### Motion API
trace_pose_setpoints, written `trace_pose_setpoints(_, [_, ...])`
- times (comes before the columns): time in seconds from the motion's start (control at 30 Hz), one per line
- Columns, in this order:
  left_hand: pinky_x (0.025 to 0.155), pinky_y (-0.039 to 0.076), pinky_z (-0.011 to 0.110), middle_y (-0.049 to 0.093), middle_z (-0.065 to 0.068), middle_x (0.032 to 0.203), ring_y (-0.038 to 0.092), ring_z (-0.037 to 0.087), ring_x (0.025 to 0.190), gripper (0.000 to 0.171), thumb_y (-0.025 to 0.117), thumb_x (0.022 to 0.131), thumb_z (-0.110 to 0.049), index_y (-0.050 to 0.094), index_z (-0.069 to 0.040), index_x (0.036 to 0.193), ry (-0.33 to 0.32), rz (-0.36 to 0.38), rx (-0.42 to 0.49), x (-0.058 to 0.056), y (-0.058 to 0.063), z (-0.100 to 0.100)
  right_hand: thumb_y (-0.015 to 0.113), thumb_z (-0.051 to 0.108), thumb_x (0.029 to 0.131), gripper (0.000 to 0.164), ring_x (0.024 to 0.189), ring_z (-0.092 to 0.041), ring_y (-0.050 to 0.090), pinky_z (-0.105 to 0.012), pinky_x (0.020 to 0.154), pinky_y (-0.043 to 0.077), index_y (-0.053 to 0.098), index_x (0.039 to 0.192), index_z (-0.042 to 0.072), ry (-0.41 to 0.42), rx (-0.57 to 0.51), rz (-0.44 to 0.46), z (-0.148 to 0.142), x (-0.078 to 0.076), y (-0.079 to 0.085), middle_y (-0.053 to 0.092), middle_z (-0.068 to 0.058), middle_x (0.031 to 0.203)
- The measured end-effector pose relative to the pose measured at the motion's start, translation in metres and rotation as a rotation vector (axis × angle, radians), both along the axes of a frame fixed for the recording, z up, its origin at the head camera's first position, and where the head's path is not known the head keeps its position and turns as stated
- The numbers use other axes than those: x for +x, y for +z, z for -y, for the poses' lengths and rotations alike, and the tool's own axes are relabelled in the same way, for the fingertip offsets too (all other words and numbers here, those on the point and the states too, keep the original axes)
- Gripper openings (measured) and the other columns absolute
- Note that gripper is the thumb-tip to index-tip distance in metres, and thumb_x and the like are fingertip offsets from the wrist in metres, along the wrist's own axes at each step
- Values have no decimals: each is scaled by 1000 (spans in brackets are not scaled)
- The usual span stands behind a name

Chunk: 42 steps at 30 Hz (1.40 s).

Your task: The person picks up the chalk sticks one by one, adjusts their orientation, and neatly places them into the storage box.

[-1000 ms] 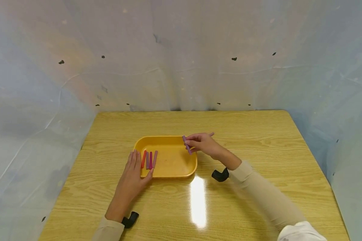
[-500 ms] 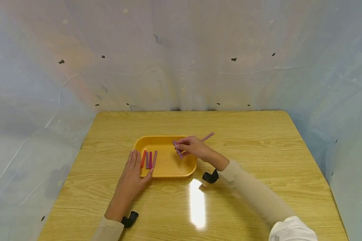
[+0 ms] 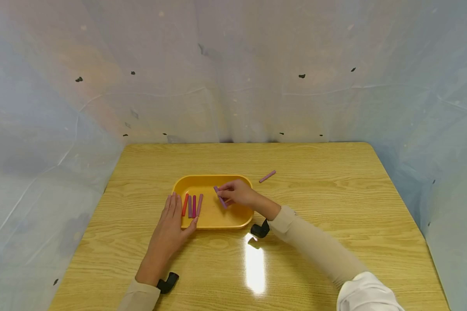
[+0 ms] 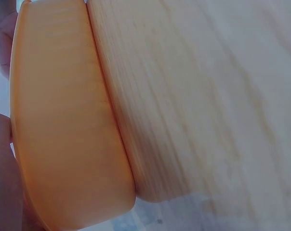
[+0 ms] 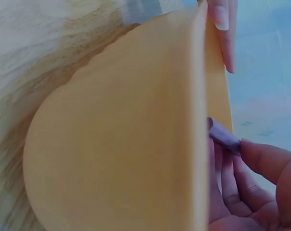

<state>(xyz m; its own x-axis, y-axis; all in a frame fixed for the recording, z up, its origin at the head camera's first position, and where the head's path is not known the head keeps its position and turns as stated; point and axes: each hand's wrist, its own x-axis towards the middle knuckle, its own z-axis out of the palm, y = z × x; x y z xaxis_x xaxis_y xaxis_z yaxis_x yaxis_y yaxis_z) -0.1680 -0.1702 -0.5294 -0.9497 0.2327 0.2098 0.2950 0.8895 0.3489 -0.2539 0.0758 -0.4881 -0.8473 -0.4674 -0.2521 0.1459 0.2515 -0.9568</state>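
My right hand [image 3: 238, 192] pinches a slim purple stick [image 3: 220, 198] between thumb and fingers, over the yellow tray [image 3: 218, 227]. In the right wrist view the purple stick [image 5: 223, 136] shows its blunt end behind the tray's rim. My left hand [image 3: 170, 229] rests on the tray's left end, fingers straight over the rim and thumb at the front edge. Inside the tray, near those fingers, several sticks lie side by side: a red stick [image 3: 185, 204], a purple stick [image 3: 190, 207], a magenta stick [image 3: 194, 206] and a mauve stick [image 3: 199, 205].
Another mauve stick [image 3: 267, 176] lies on the wooden table [image 3: 315, 172], behind and to the right of the tray. A pale sheet [image 3: 233, 86] hangs behind the table and along both sides. Black wrist mounts [image 3: 260, 229] jut from both sleeves.
My right hand has moved left with the purple stick, from the tray's right rim to over its middle, uncovering the stick on the table. The left hand has stayed in place.
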Motion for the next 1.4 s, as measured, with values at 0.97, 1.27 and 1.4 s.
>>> trace_pose_setpoints(0.97, [108,21,48,11,20,152,8,31,140,92,47,88,-59,13,3,147,0,-5,-2,-1,-1,0,60,15,91,22,74,-15,65,-27,64,54,70,101,-2,-65,191,33,39,1,-17,67,-6,86])
trace_pose_setpoints(1.27, [108,22,48,11,19,153,7,30,140,92,48,88,-58,12,2,147,3,9,2,0,0,-1,61,13,91,20,71,-19,66,-29,63,55,71,94,-4,-74,187,31,49,6,-24,68,-10,78])
trace_pose_setpoints(1.4, [108,22,49,11,19,153,7,30,140,91,49,88,-57,13,3,147,-1,3,6,0,0,0,60,12,91,20,71,-22,67,-29,61,55,72,92,-5,-84,174,21,50,7,-25,69,-11,80])
